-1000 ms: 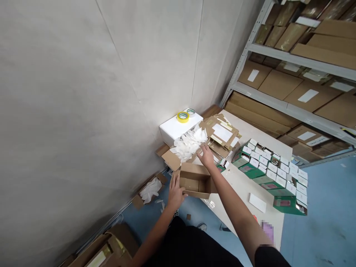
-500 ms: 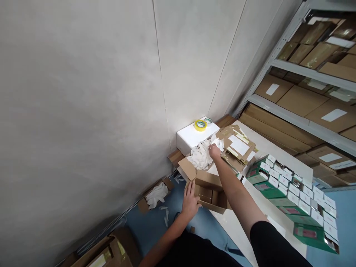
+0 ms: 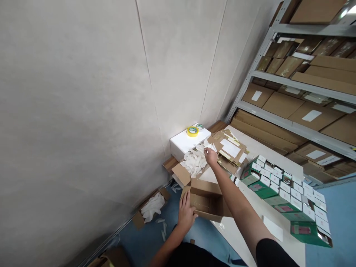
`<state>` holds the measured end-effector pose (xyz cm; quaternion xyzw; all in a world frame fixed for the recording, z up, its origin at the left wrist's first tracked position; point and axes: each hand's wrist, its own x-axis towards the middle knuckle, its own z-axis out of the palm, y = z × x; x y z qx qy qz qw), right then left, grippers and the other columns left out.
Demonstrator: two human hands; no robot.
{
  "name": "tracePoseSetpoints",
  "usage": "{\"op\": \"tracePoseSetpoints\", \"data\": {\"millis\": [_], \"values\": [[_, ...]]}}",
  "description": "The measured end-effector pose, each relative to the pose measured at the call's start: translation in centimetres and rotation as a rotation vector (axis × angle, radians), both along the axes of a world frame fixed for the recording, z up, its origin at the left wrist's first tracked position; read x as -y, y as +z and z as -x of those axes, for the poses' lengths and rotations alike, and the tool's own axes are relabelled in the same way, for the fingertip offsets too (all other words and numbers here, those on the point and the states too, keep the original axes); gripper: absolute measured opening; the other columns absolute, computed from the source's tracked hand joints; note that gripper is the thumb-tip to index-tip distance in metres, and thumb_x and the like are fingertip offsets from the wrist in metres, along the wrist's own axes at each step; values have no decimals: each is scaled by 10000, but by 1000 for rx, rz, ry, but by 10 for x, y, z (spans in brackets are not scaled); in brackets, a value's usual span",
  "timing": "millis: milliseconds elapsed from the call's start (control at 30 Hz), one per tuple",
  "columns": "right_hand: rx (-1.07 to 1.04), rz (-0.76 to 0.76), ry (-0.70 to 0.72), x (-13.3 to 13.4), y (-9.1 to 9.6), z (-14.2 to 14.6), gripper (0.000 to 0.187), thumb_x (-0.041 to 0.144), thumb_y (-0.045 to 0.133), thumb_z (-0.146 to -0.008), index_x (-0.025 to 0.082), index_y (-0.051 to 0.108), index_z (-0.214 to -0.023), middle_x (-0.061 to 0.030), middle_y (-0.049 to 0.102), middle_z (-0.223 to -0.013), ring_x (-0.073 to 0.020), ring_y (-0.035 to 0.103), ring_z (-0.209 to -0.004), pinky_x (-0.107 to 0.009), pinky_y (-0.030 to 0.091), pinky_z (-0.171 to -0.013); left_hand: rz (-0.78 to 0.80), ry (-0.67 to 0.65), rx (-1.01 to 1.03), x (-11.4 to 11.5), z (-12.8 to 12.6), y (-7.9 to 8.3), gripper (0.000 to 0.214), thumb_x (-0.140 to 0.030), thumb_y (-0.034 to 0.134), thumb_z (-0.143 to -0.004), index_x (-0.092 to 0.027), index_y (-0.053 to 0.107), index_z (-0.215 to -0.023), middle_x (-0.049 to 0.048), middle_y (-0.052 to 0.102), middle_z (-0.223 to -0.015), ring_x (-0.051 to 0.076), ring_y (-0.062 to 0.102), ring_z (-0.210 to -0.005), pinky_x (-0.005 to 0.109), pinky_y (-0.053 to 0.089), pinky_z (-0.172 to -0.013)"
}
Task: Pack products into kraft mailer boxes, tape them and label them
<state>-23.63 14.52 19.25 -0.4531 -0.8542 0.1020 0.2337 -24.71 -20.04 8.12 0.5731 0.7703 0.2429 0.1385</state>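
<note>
My left hand (image 3: 185, 213) grips the near left wall of a small open cardboard box (image 3: 207, 202) that hangs over the edge of the white table (image 3: 250, 207). Its fingers are curled over the rim. My right hand (image 3: 210, 155) reaches past the box to a heap of white paper pieces (image 3: 194, 162) lying in an open carton. The fingers are pinched on the white pieces at the heap's far side.
A white foam block (image 3: 183, 142) with two tape rolls (image 3: 192, 131) stands by the wall. Flattened cardboard (image 3: 229, 150) and rows of green and white small boxes (image 3: 283, 189) cover the table. Metal shelves (image 3: 300, 96) hold brown cartons. A floor carton (image 3: 151, 205) holds more white pieces.
My right hand has moved from the box's far rim up into the white paper heap and closed on pieces there. My left hand has stayed on the box. The view has shifted.
</note>
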Motion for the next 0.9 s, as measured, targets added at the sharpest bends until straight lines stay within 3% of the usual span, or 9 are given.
{"op": "tracePoseSetpoints", "data": {"millis": [133,267,467,633,733,900], "values": [[-133,-48,35,13,14,-37,327,246,470,-984,205,766,-1118,-86,781,-1110,-225,708,-954,-281,494,-832,-4,-13,-37,1,-19,3,101,-262,839,-712,-200,768,-748,55,251,-1723,437,280,-1548,626,298,-1236],[-227,-77,22,35,21,-96,313,259,480,-983,209,769,-1093,-86,783,-1074,-220,713,-927,-273,501,-792,-58,-50,-81,-8,-42,13,83,-251,832,-724,-199,770,-745,74,268,-1715,448,300,-1536,638,342,-1210],[-298,-108,-100,80,14,-217,264,253,531,-952,202,783,-1013,-81,780,-926,-204,699,-789,-269,502,-740,-126,-159,-138,-38,-88,29,109,-253,858,-714,-214,785,-787,73,309,-1700,433,331,-1526,610,358,-1216],[-331,-77,-266,133,3,-323,242,248,540,-947,227,776,-992,-58,778,-961,-181,687,-762,-259,504,-751,-126,-270,-153,-72,-137,35,185,-263,898,-668,-224,804,-823,96,347,-1681,442,371,-1504,579,390,-1201],[-271,0,-385,165,-9,-372,251,223,543,-935,246,781,-1013,-57,773,-1009,-189,705,-853,-251,505,-799,-119,-359,-161,-93,-172,35,202,-271,894,-674,-230,814,-856,88,345,-1683,440,333,-1525,573,374,-1216],[-157,368,-395,198,-39,-422,327,200,674,-828,292,800,-1115,-63,748,-1228,-250,714,-1066,-293,519,-943,-97,-482,-169,-115,-224,37,140,-266,850,-728,-234,817,-860,71,330,-1691,438,302,-1540,584,336,-1234]]}}
